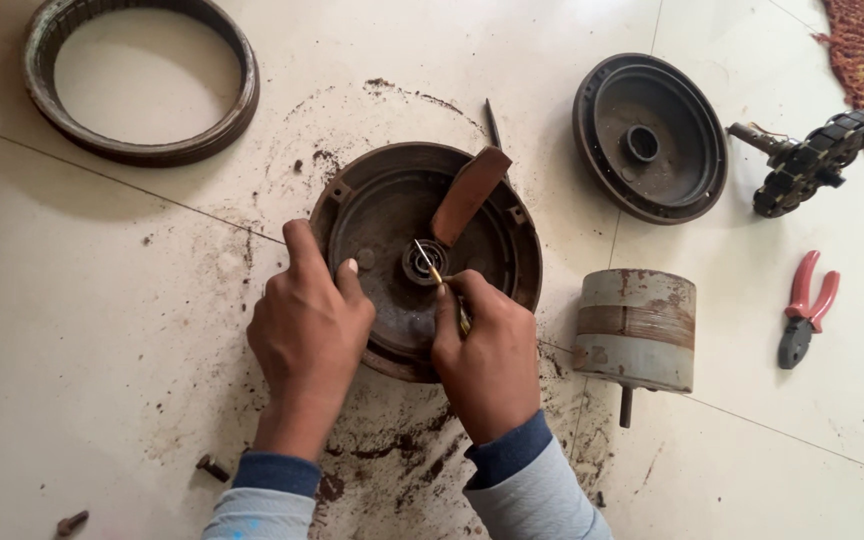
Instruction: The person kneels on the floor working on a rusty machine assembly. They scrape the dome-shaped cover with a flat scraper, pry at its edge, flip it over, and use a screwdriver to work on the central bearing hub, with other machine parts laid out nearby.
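Pale floor tiles [102,330], smeared with dark grime, fill the head view. Centre frame sits a round motor end cover [372,215], open side up. Left hand [309,325] grips its near-left rim, thumb inside, fingers curled over the edge. Right hand [487,355] is closed tight on a thin yellow-handled tool [440,280], tip at the centre bearing [422,262]. A brown strip [468,195] leans across the cover's upper right. Rotor [637,328] stands just right; red pliers [805,308] farther right.
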